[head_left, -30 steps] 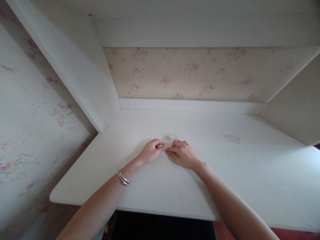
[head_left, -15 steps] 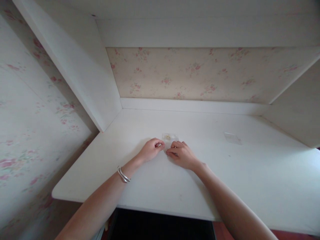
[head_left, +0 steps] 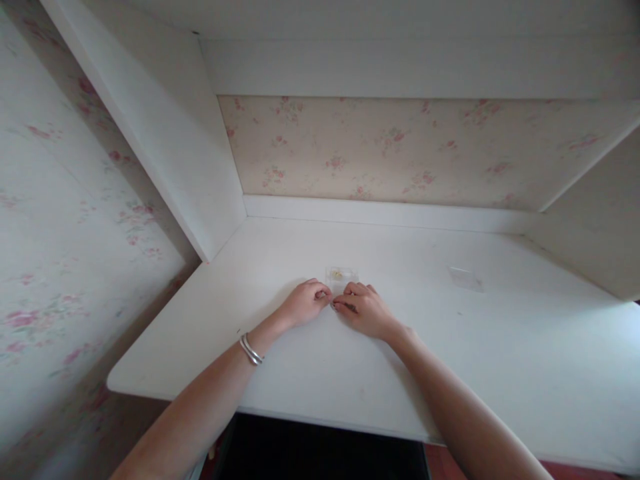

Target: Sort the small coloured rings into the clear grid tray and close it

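Observation:
My left hand [head_left: 309,302] rests low over the white desk [head_left: 310,373], thumb and forefinger pinched. Facing it, my right hand [head_left: 366,309] is curled in a pinch as well, and the fingertips of both hands meet. Something tiny and dark seems to sit between them, too small and hidden to name. Just beyond the fingers lies a small clear plastic box [head_left: 349,273] with little gold-coloured bits [head_left: 337,274] at its left side. A silver bangle [head_left: 251,349] is on my left wrist.
A flat clear plastic piece [head_left: 466,279], like a lid, lies to the right. White side panels [head_left: 150,120] and an overhead shelf [head_left: 380,60] enclose the desk, with floral wallpaper behind. A black surface [head_left: 325,450] shows below the front edge.
My left hand has moved slightly right, so its fingertips now meet those of my right hand. My right hand stays almost in place. The view has shifted a little.

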A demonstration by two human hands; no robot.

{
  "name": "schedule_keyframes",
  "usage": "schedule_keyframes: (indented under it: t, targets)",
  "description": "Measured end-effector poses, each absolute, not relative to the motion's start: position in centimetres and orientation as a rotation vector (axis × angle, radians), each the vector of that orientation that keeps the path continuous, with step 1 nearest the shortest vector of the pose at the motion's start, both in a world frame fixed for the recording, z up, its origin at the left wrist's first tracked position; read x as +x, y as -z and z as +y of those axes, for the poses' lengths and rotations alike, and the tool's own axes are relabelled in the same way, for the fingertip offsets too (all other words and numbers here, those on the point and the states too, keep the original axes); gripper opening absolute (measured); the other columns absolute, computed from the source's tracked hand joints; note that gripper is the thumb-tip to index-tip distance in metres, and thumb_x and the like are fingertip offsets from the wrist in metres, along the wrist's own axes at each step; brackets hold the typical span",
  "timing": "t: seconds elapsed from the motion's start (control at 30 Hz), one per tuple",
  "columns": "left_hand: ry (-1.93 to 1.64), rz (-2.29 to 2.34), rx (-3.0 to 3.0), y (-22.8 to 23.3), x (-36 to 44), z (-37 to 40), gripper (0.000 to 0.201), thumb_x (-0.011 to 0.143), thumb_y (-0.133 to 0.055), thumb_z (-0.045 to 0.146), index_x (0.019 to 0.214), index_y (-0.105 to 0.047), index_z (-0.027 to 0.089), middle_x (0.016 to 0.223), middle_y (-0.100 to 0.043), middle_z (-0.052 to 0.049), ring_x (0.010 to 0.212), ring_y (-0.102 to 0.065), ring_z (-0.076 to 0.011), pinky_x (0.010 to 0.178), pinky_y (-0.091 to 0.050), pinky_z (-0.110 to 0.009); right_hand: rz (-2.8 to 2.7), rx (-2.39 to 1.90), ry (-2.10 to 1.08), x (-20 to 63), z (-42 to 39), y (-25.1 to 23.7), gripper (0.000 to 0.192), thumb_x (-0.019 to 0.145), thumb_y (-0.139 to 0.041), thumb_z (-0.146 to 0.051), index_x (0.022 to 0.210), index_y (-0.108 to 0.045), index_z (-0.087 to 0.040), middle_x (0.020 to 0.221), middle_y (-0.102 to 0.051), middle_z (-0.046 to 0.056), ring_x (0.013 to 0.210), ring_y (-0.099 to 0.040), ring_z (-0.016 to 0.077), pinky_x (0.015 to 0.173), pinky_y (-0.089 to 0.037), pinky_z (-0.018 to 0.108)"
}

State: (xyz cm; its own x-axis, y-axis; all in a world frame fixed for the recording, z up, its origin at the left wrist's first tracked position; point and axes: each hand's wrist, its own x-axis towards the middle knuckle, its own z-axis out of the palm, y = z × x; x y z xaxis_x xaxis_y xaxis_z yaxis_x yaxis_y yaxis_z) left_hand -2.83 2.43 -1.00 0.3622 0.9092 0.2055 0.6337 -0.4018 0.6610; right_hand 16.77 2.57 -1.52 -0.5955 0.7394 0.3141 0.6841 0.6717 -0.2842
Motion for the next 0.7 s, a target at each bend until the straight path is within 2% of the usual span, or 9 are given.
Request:
schedule_keyframes:
  t: [0.27,0.5,0.7]
  targets:
    - [-0.757,1.338,2.048,1.3,-3.1,2.7,0.020,0.081,-0.053,0.029,0.087,-0.068,0.017,0.087,-0.065,-0.004,0.079,-0.058,-0.0143,0.072,-0.044,-0.024,-2.447,-1.094,-0.194,16.7,2.6,1.6,0.018,0.088,-0.053,-0.029,0.083,-0.070,-0.026,0.081,-0.058,0.001,0.081,-0.051,0.0143,0.074,-0.033,0.028]
    - [-0.766,1.318,2.074,1.5,-3.1,2.7,0.021,0.081,-0.052,0.029,0.087,-0.068,0.019,0.084,-0.062,-0.003,0.076,-0.056,-0.0140,0.070,-0.044,-0.025,-2.143,-1.098,-0.288,17.0,3.1,2.0,0.022,0.089,-0.050,-0.032,0.089,-0.070,-0.024,0.081,-0.057,0.004,0.078,-0.053,0.0155,0.070,-0.040,0.028]
    - [-0.704,1.302,2.176,1.2,-2.6,1.7,0.020,0.082,-0.053,0.033,0.086,-0.069,0.022,0.089,-0.057,-0.003,0.076,-0.056,-0.0128,0.072,-0.044,-0.024,-1.965,-1.164,-0.200,16.6,4.4,2.4,0.025,0.090,-0.048,-0.035,0.095,-0.070,-0.023,0.082,-0.055,0.005,0.078,-0.052,0.0165,0.069,-0.042,0.029]
